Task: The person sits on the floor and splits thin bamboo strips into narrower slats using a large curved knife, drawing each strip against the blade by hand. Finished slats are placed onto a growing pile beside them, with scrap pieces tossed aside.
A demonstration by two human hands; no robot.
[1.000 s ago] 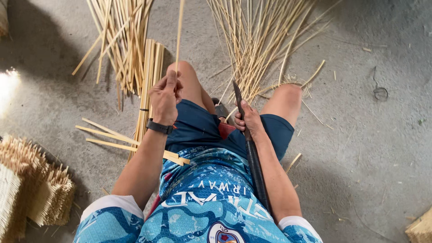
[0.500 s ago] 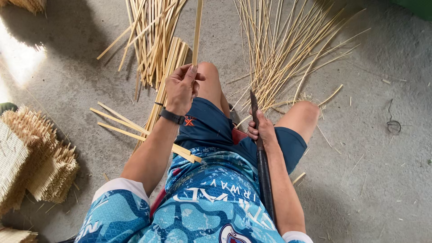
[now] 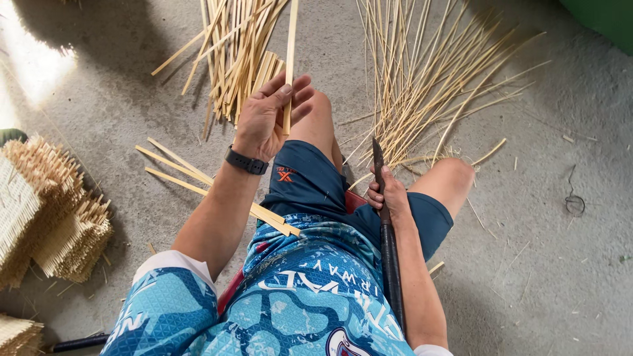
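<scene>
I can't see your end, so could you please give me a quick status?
Left hand gripping a bamboo strip, upright. Right hand gripping a dark knife, blade pointing away. Nothing between them.

We see thin bamboo slivers [image 3: 422, 86] fanned over the concrete floor [image 3: 560, 264], stacked woven mats [image 3: 46, 217] at left, and perhaps a green bin [image 3: 603, 20] top right.

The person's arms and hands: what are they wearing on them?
Both hands, the left hand and right hand, are bare, with no gloves or rings visible. A black wristband, like a watch, circles the left wrist. Short sleeves in patterned blue with white cuffs end above the elbows.
</scene>
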